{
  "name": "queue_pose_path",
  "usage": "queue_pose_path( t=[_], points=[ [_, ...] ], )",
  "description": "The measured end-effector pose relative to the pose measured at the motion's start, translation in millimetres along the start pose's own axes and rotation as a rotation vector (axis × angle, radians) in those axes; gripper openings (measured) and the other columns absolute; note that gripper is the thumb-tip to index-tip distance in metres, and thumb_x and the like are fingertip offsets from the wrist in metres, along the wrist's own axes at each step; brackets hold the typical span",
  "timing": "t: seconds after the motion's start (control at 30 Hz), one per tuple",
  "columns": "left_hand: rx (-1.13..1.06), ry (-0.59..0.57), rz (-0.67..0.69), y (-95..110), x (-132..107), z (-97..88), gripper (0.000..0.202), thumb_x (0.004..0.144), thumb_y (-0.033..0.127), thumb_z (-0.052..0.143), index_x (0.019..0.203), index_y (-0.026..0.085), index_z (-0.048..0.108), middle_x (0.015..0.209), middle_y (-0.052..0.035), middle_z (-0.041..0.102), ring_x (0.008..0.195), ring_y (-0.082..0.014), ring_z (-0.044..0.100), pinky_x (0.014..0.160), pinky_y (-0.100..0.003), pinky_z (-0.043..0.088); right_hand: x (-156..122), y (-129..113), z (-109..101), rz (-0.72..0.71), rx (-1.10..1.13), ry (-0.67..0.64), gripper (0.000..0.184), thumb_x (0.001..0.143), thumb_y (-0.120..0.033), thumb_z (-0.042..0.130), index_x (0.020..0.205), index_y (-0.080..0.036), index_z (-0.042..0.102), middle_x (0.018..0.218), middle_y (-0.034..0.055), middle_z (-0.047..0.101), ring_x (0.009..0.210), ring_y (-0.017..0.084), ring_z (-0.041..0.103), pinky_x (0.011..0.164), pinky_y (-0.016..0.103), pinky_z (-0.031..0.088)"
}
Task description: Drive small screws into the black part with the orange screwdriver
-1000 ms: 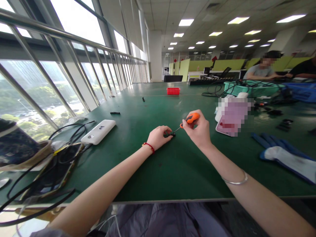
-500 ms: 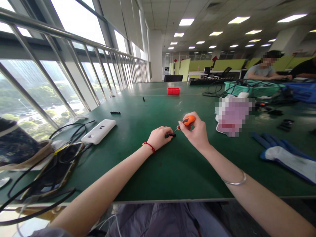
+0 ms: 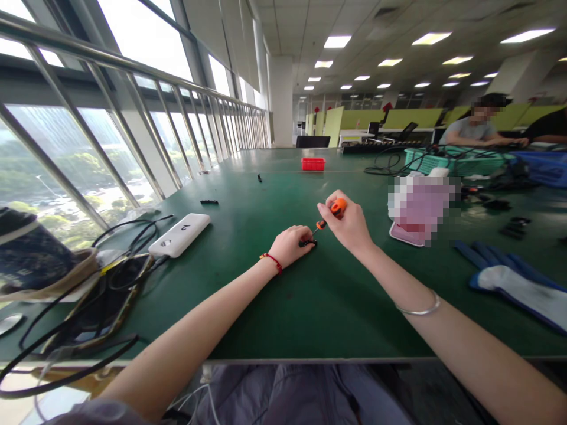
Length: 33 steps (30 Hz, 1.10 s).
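Nearest the camera, two bare forearms reach out over the edge of the long dark green desk. At the near left lies a tangle of black cables over a dark flat device, beside a patterned cloth bag; just beyond them sits a white rectangular power bank. At the near right a blue and white work glove lies flat on the desk.

In the middle, the left hand, with a red cord at its wrist, rests on the desk with its fingers closed on a small black plastic part, pinning it against the surface. The right hand, a silver bangle on its forearm, is clamped around the orange handle of a small screwdriver, whose thin shaft slants down and left so that the tip meets the black part.

Further back, a small black piece lies alone on the desk, and a red plastic tray stands well beyond the hands. At the far right a teal mesh basket holds black cords, and a person in a grey shirt sits behind it.
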<state>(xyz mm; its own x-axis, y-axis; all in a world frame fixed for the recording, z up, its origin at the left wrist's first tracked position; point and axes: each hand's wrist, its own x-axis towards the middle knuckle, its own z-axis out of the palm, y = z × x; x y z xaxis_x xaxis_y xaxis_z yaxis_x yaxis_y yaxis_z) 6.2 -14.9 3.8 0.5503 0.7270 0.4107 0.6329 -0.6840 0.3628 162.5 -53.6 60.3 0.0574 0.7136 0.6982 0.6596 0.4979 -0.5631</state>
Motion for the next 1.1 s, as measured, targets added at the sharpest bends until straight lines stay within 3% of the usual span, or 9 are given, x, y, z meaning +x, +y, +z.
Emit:
queue_pose_path(
  t=[0.1, 0.2, 0.3, 0.5, 0.63, 0.73, 0.83, 1.0, 1.1],
  points=[
    [-0.023, 0.002, 0.0, -1, 1, 1.6, 0.005, 0.074, 0.023, 0.059, 0.076, 0.019, 0.058, 0.079, -0.0008, 0.061, 0.076, -0.0155, 0.056, 0.07, -0.027, 0.046, 16, -3, 3, -0.034, -0.035, -0.088, 0.03, 0.079, -0.045, 0.051, 0.062, -0.022, 0.042, 0.052, -0.0036, 0.044, 0.05, 0.012, 0.042, 0.053, 0.024, 0.032],
    [-0.056, 0.0, -0.014, -3, 1, 2.8, 0.005, 0.074, 0.022, 0.059, 0.075, 0.018, 0.057, 0.079, -0.0011, 0.061, 0.075, -0.0152, 0.057, 0.068, -0.026, 0.046, 32, -6, 5, -0.056, -0.064, -0.139, 0.018, 0.074, -0.036, 0.057, 0.077, -0.023, 0.046, 0.062, -0.0033, 0.052, 0.055, 0.013, 0.047, 0.054, 0.024, 0.033],
    [-0.095, 0.005, -0.049, -3, 1, 3.6, 0.011, 0.073, 0.024, 0.061, 0.083, 0.018, 0.058, 0.079, -0.0008, 0.062, 0.074, -0.0152, 0.058, 0.067, -0.026, 0.047, 45, -12, 2, -0.086, -0.197, -0.201, 0.028, 0.069, -0.032, 0.062, 0.092, -0.024, 0.048, 0.064, -0.0034, 0.054, 0.053, 0.014, 0.046, 0.051, 0.024, 0.03],
    [-0.112, 0.027, -0.069, -5, 2, 3.5, 0.014, 0.077, 0.03, 0.06, 0.073, 0.017, 0.062, 0.079, -0.0028, 0.063, 0.073, -0.0151, 0.058, 0.07, -0.028, 0.048, 61, -27, -10, -0.163, -0.308, -0.467, 0.016, 0.076, -0.038, 0.056, 0.073, -0.022, 0.052, 0.062, -0.0014, 0.055, 0.056, 0.013, 0.047, 0.053, 0.024, 0.028],
    [-0.131, 0.024, -0.062, -7, 2, 2.7, 0.016, 0.076, 0.03, 0.06, 0.07, 0.017, 0.063, 0.078, -0.0028, 0.062, 0.072, -0.0148, 0.058, 0.069, -0.028, 0.048, 61, -24, -11, -0.171, -0.32, -0.381, 0.028, 0.082, -0.043, 0.047, 0.066, -0.02, 0.053, 0.062, -0.0002, 0.055, 0.058, 0.013, 0.046, 0.055, 0.024, 0.026],
    [-0.146, 0.019, -0.067, -7, 2, 2.5, 0.012, 0.075, 0.028, 0.061, 0.071, 0.017, 0.064, 0.079, -0.0025, 0.062, 0.073, -0.0143, 0.058, 0.07, -0.027, 0.048, 57, -23, -10, -0.192, -0.309, -0.361, 0.014, 0.077, -0.035, 0.052, 0.075, -0.021, 0.056, 0.065, -0.0012, 0.057, 0.058, 0.013, 0.046, 0.055, 0.024, 0.026],
    [-0.124, 0.012, -0.07, -6, 1, 2.4, 0.009, 0.074, 0.025, 0.061, 0.073, 0.017, 0.064, 0.08, -0.0024, 0.062, 0.073, -0.0145, 0.057, 0.07, -0.027, 0.048, 53, -26, -11, -0.174, -0.329, -0.372, 0.015, 0.074, -0.033, 0.052, 0.085, -0.023, 0.055, 0.063, -0.0022, 0.056, 0.055, 0.013, 0.044, 0.055, 0.024, 0.025],
    [-0.026, 0.011, -0.04, -4, 0, 1.3, 0.007, 0.073, 0.024, 0.061, 0.075, 0.018, 0.063, 0.079, -0.002, 0.061, 0.076, -0.0164, 0.057, 0.072, -0.029, 0.047, 51, -32, -10, -0.15, -0.369, -0.362, 0.029, 0.082, -0.044, 0.044, 0.069, -0.022, 0.054, 0.061, 0.0003, 0.055, 0.056, 0.014, 0.044, 0.055, 0.026, 0.024],
    [0.021, 0.001, -0.02, -3, -1, 0.4, 0.008, 0.074, 0.024, 0.059, 0.078, 0.018, 0.063, 0.08, -0.0022, 0.061, 0.078, -0.0176, 0.057, 0.072, -0.03, 0.047, 51, -32, -11, -0.15, -0.364, -0.362, 0.013, 0.077, -0.034, 0.051, 0.083, -0.023, 0.055, 0.065, -0.0011, 0.057, 0.056, 0.014, 0.045, 0.054, 0.025, 0.025]
  ],
)
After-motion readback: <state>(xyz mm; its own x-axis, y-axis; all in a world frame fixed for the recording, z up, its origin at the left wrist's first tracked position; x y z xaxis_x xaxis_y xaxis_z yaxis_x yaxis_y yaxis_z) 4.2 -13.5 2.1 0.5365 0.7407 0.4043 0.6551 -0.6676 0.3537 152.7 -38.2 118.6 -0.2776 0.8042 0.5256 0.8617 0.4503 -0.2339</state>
